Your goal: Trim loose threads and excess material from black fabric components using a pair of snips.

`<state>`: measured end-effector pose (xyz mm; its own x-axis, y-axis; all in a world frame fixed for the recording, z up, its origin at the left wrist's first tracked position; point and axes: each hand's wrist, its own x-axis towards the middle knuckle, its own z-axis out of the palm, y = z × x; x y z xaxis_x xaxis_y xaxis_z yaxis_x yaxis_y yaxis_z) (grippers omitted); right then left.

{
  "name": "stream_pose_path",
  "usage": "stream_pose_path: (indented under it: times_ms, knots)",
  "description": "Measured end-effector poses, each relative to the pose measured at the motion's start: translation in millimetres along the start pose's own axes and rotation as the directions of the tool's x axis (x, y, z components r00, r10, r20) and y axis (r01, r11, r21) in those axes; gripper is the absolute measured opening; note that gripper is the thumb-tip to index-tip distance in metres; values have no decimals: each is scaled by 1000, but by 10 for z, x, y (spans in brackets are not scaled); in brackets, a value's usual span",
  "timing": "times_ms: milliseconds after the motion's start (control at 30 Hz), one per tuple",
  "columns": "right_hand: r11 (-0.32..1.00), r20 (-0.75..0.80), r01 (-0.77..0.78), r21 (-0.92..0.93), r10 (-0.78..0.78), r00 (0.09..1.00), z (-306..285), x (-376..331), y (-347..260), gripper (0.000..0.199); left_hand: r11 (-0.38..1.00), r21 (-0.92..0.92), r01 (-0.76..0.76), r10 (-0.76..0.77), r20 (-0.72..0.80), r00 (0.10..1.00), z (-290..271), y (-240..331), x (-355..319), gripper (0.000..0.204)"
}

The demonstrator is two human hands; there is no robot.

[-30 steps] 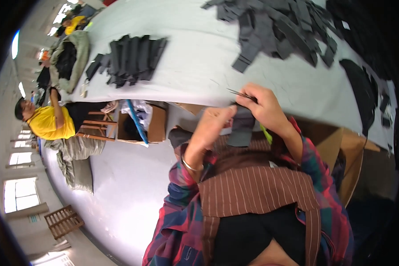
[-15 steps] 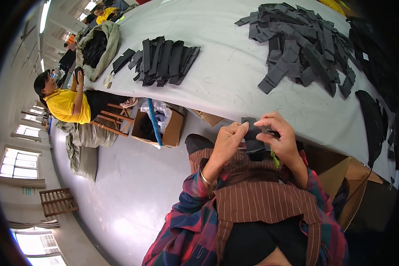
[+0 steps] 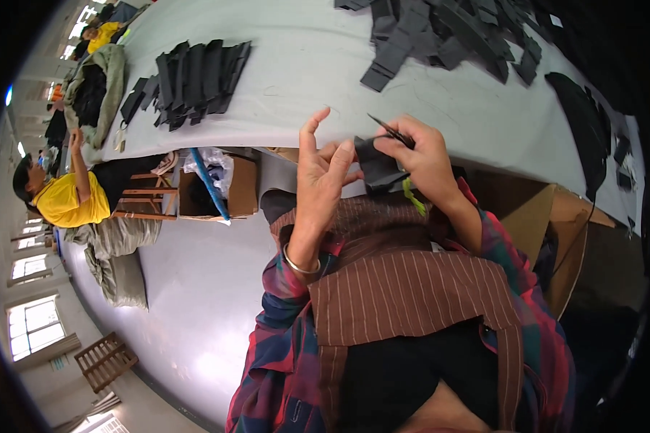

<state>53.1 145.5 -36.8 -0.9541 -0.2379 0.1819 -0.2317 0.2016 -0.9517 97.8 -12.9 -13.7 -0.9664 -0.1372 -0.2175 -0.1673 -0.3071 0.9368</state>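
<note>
Left hand (image 3: 323,169) raised, palm facing inward, fingers spread and loosely curled, bangle at wrist. Right hand (image 3: 420,155) closed in a pinch, forearm angled down-right.

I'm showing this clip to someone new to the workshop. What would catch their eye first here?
Probably the two hands at centre: the right hand pinches a dark fabric piece with a thin dark tool, while the left hand is spread open beside it. Behind them, a fanned stack of dark strips lies on the grey table, upper left.
</note>
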Motion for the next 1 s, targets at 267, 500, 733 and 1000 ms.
stream_pose_path:
  times_ms: [267,500,733,1000]
  knots:
    - [757,220,-370,538,297,929,-52,14,-66,14,912,282,-299,239,228,944,-98,-124,28,17]
    - [972,-63,224,-70,-228,972,-68,58,-55,16,984,107,-141,133,79,988,-149,-121,11,19]
    - [692,120,515,-506,-534,837,-286,119,-180,25,987,124,-100,91,72,993,-129,-61,14,19]
    - [743,162,612,-269,-592,790,-192,-26,-237,28,921,247,-302,301,44,953,-114,-114,47,19]
